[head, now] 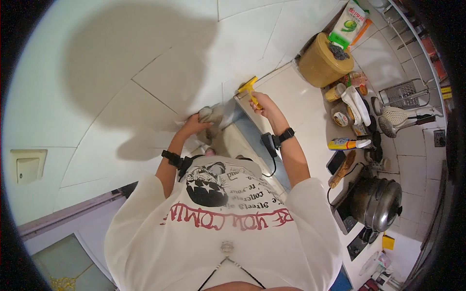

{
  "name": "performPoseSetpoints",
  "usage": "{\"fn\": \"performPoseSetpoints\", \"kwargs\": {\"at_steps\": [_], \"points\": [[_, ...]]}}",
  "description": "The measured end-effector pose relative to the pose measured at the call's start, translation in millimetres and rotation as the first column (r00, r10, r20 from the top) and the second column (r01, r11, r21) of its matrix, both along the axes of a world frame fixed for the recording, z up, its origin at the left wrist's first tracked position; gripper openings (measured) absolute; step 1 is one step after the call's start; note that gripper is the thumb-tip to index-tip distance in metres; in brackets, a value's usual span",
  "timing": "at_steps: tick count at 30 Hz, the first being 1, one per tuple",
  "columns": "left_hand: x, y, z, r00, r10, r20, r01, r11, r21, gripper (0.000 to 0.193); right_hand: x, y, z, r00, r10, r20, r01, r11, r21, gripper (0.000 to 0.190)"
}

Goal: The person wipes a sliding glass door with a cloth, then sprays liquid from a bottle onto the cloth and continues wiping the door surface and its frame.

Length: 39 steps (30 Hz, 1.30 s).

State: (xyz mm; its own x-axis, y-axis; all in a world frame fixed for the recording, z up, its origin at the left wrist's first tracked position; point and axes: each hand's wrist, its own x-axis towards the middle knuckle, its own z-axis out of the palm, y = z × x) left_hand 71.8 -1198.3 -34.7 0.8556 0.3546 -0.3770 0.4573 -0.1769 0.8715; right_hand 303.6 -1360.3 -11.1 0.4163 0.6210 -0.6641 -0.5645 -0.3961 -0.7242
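A small yellow squeegee (248,86) is in my right hand (267,105), which is closed around its handle. Its blade is up against the white tiled wall (240,43), just past the corner of the pale worktop (287,92). My left hand (193,127) is lower and to the left, gripping a crumpled greyish cloth (210,114) close to the wall. The cloth is partly blurred, and my fingers cover some of it. Blue cabinet fronts (249,127) show below the worktop edge, between my two arms.
A lidded tan bucket (313,62) with a steel-wool scourer (338,51) on it stands in the worktop corner. Along the back are jars, a yellow spray bottle (344,143), a phone (335,162) and a large metal pot (376,203). Utensils hang above. A wall switch (27,170) is far left.
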Motion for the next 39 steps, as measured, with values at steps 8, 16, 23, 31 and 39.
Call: {"fn": "performPoseSetpoints", "kwargs": {"at_steps": [8, 16, 23, 31, 39], "points": [[-3.7, 4.6, 14.7, 0.987, -0.046, -0.154, 0.066, 0.990, 0.126, 0.055, -0.3, 0.8, -12.6, 0.998, -0.051, 0.041, 0.055, 0.995, -0.078, 0.031], [-41.7, 32.1, -59.4, 0.996, -0.080, -0.035, 0.086, 0.952, 0.295, 0.056, -16.2, -10.5, 10.5, 0.993, -0.028, 0.114, 0.031, 0.999, -0.024, 0.033], [-46.0, 21.3, -6.2, 0.987, -0.157, -0.023, 0.156, 0.934, 0.321, 0.060, -9.2, -4.9, 12.4, 0.957, -0.118, 0.264, 0.147, 0.985, -0.094, 0.036], [-48.3, 21.0, -17.3, 0.970, -0.157, -0.186, 0.189, 0.967, 0.169, 0.064, -45.0, -4.7, 47.0, 0.713, -0.103, 0.693, 0.201, 0.978, -0.061, 0.035], [-13.8, 15.0, -16.3, 0.972, -0.225, -0.074, 0.235, 0.951, 0.199, 0.052, -63.9, -9.5, 51.2, 0.692, -0.064, 0.719, 0.159, 0.985, -0.066, 0.034]]}}
